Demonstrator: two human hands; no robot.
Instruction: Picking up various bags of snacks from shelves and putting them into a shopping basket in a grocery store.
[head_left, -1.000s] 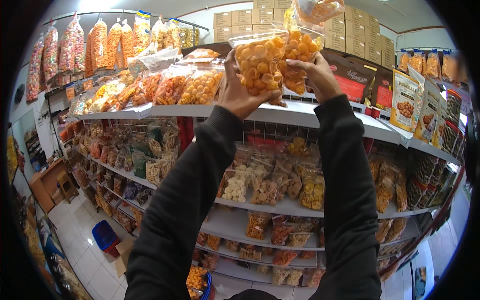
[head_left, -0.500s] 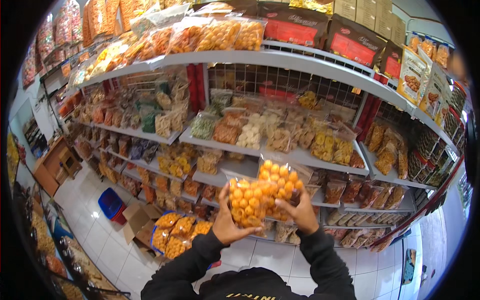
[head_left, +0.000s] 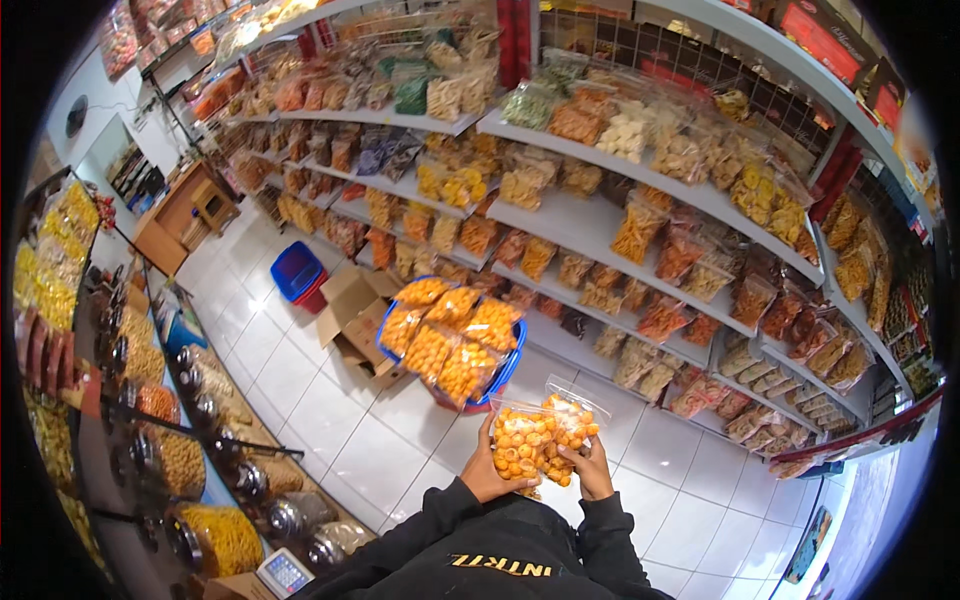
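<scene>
Close to my body, I hold up two clear plastic bags of round orange snack balls side by side. My left hand grips the left bag by its side, with the thumb beneath it. Fingers of my right hand close round the right bag, and that thumb presses on its front. The two bags overlap in the middle. Just beyond my left hand, a blue basket is heaped with several similar bags of orange snacks.
An opened cardboard box stands beside the basket on the white tiled floor. Farther off are stacked blue and red bins. Long shelves of bagged snacks run along the right. Large jars and a scale line the left.
My view has turned left and downward, bringing the basket nearer the middle. Both hands have come down from in front of the shelves toward my body, still holding the bags.
</scene>
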